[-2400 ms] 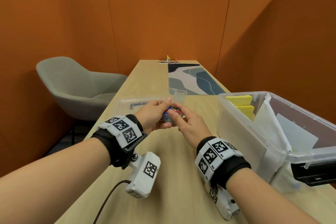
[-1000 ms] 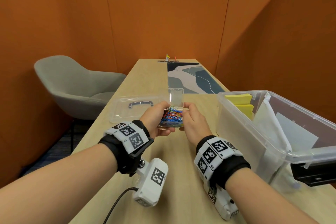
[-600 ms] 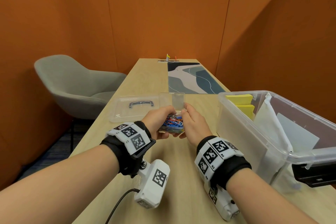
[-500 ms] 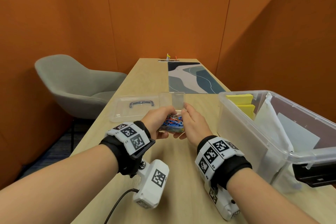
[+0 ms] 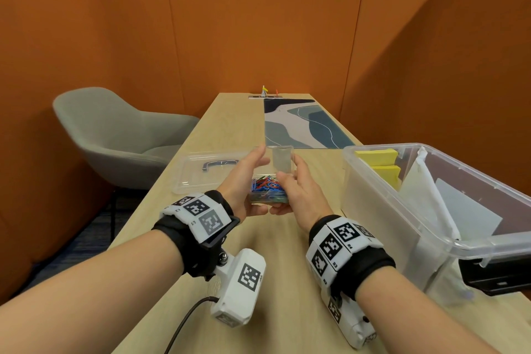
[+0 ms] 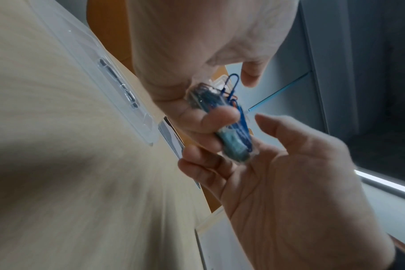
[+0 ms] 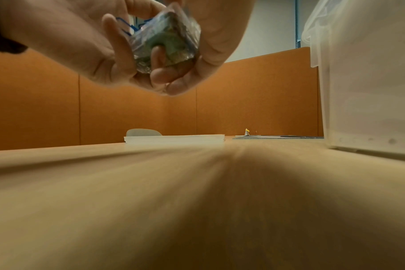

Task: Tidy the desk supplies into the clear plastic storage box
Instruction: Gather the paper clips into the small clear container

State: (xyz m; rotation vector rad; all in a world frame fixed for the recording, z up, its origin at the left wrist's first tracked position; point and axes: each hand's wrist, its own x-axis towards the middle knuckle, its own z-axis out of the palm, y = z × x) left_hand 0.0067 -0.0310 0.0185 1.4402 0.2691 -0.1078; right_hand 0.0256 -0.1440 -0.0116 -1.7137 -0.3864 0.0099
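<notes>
Lifted slightly, paperclip case [image 5: 268, 191] sits between both hands [image 5: 270, 181].

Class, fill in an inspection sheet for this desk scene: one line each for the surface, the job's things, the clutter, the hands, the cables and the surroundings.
Surface: light wooden desk, with a blue-and-grey patterned desk mat at its far end.
Job's things: small clear plastic case of coloured paper clips, lid up, held above the desk; large clear plastic storage box to the right, holding yellow sticky-note pads and white paper; its clear lid with a dark handle lies flat on the desk.
Clutter: nothing seen.
Hands: left hand and right hand both hold the case.
Cables: black cable from the left wrist camera.
Surroundings: orange partition panels; grey chair.
</notes>
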